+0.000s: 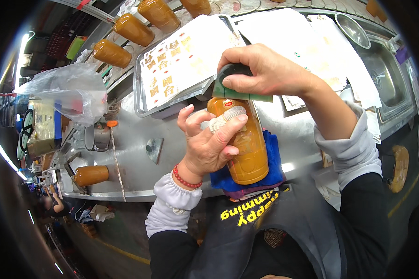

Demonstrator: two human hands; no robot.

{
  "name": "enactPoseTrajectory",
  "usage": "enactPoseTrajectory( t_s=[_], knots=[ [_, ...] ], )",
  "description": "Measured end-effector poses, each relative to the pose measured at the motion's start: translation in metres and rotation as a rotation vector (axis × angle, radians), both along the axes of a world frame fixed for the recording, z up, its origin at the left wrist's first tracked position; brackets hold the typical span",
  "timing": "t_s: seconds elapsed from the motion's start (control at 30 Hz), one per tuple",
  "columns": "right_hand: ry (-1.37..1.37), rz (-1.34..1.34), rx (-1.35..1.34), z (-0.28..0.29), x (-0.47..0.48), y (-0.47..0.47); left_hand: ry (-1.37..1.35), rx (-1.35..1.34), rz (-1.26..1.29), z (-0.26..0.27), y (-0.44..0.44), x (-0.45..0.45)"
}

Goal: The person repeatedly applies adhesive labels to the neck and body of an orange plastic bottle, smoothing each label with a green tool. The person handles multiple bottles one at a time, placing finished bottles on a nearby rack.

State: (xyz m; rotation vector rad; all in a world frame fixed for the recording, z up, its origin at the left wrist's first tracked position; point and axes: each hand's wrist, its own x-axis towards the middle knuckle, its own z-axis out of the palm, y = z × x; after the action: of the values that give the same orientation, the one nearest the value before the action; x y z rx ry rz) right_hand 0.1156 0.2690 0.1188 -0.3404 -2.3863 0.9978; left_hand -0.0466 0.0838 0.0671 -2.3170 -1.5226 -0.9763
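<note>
An amber-brown glazed bottle (248, 153) lies tilted on a folded blue towel (274, 153) at the counter's near edge, its base towards me. A small red and gold emblem marks its upper part. My left hand (209, 143) rests around its side, with thumb and fingers against it. Among those fingers is a white knitted wrap (227, 119) with a band round it; whether it is worn or held I cannot tell. My right hand (255, 69) grips a green flat scraper (242, 94) with a dark handle, its blade across the bottle's far end, hiding that part.
Behind the bottle, a metal tray (139, 94) bears printed transfer sheets (181, 59). More paper sheets (286, 45) lie right, beside a sink (387, 73). Another scraper piece (154, 150), a metal mug (97, 136) and a brown bottle (91, 175) stand left; several bottles line the back.
</note>
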Motion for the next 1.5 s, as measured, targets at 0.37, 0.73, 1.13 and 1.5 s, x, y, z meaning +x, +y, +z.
enactPoseTrajectory(
  t_s=[0.37,0.73,1.13,1.5],
  knots=[
    [0.11,-0.14,-0.131,-0.019,0.028,-0.025,-0.057,-0.009,0.001,-0.003,-0.012,0.004],
    [0.231,0.198,0.413,-0.002,0.032,-0.053,-0.607,0.052,0.297,-0.034,-0.066,0.039],
    [0.302,-0.341,-0.691,-0.068,0.057,-0.126,-0.086,0.007,0.175,-0.023,-0.05,0.034],
    [0.307,-0.37,-0.715,-0.085,0.064,-0.127,0.219,-0.01,0.049,-0.005,-0.04,0.023]
  ],
)
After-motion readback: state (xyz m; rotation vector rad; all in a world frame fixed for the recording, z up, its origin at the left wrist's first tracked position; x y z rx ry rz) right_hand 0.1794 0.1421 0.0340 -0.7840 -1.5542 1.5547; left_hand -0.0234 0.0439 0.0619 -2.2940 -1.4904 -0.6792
